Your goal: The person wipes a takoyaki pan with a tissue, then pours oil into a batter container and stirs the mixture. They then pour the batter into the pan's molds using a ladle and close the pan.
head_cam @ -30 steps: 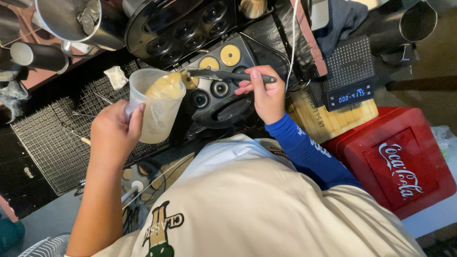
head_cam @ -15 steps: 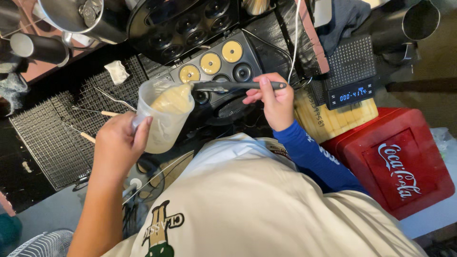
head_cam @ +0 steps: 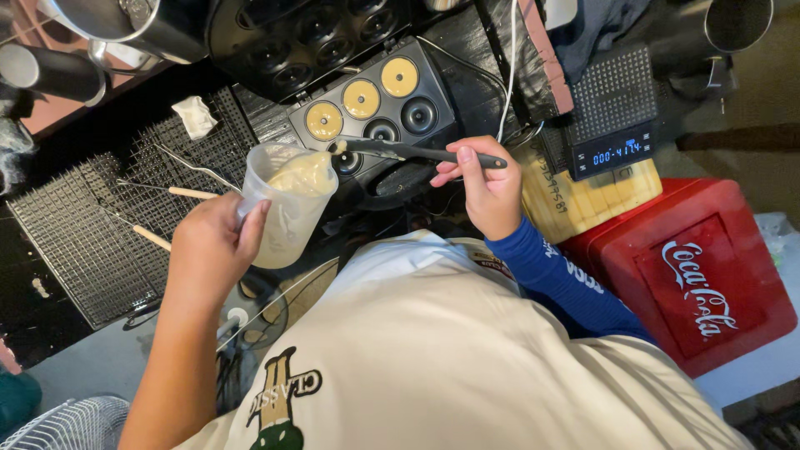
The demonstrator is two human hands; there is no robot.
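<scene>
At the far left of the frame a dark wire rack lies on the worktop, with a pair of wooden-handled skewers resting across it and a crumpled white paper just above. Right of the rack, the left hand wraps its fingers around a clear plastic measuring cup, thumb on the near side, the cup tilted toward the upper middle of the frame. Pale yellow batter sits high in it, near the lip. Just beyond the cup is a black mould pan with round ring-shaped wells; three of the upper wells hold batter, the others look empty, though the one under the cup's lip is hard to judge. To the right of centre, the right hand pinches the handle of a dark spatula between thumb and curled fingers, its blade reaching left to the cup's rim. Further right stands a small digital scale on a yellow block, with a red crate below it.
</scene>
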